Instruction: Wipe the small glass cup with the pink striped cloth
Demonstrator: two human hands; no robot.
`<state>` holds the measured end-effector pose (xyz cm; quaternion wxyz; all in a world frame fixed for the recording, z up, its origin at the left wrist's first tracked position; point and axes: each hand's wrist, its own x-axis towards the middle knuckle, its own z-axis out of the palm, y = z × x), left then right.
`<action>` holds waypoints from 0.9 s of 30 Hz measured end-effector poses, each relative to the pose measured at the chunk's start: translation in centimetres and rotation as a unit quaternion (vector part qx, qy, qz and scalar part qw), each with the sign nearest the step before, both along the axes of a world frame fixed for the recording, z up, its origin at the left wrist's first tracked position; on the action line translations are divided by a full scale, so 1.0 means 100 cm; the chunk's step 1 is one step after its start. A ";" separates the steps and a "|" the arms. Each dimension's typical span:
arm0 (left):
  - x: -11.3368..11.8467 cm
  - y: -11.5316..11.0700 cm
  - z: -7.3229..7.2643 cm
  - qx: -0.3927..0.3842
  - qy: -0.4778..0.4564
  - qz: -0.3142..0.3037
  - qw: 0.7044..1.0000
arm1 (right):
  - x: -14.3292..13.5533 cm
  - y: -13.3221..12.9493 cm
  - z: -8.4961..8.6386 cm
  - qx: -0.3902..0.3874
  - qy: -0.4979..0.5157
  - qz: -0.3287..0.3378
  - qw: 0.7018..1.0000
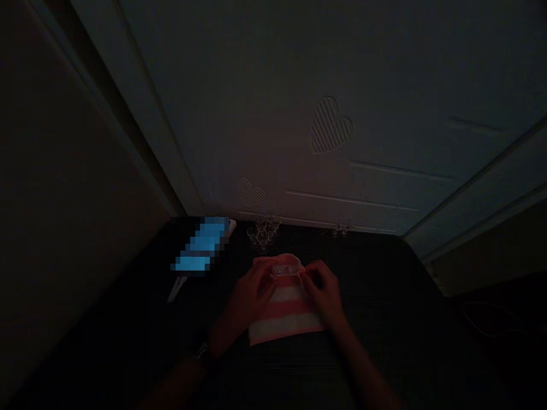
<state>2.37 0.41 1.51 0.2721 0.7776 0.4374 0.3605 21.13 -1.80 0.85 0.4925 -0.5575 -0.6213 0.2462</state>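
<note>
Head view: I see the striped cloth [285, 309] on the table [384, 290], its upper edge between the left hand [253, 287] and right hand [326, 286]; both pinch it, probably to keep it spread, the rest lying nearside of the grip. Beyond are small clear pieces [264, 233]; leftward, a lit screen [204, 246].

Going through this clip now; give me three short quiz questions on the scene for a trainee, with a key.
1. True or false: only one hand touches the striped cloth.
2. In the picture, where is the lit blue screen relative to the cloth? (a) left (b) right (c) directly below
3. How many heart shapes show on the panel?

Key: 1. False; the left hand and right hand both do. 2. a. 3. Two.
</note>
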 end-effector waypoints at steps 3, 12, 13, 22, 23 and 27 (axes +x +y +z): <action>-0.002 0.001 -0.003 0.001 0.019 0.006 1.000 | 0.000 0.000 0.000 0.003 0.002 -0.001 1.000; -0.005 0.002 -0.010 0.026 0.042 0.021 0.999 | 0.001 0.001 -0.001 -0.005 0.007 0.001 1.000; -0.005 0.002 -0.009 0.028 0.041 0.021 0.999 | 0.001 0.001 -0.001 -0.005 0.007 0.001 1.000; -0.005 0.001 0.000 0.030 0.028 0.010 0.999 | 0.001 0.000 -0.002 -0.002 0.004 0.013 1.000; -0.005 0.001 -0.001 0.027 0.029 0.012 0.999 | 0.001 0.000 -0.002 0.000 0.004 0.013 1.000; -0.005 0.001 -0.005 0.018 0.039 0.016 0.999 | 0.001 0.000 -0.002 0.003 0.002 0.013 1.000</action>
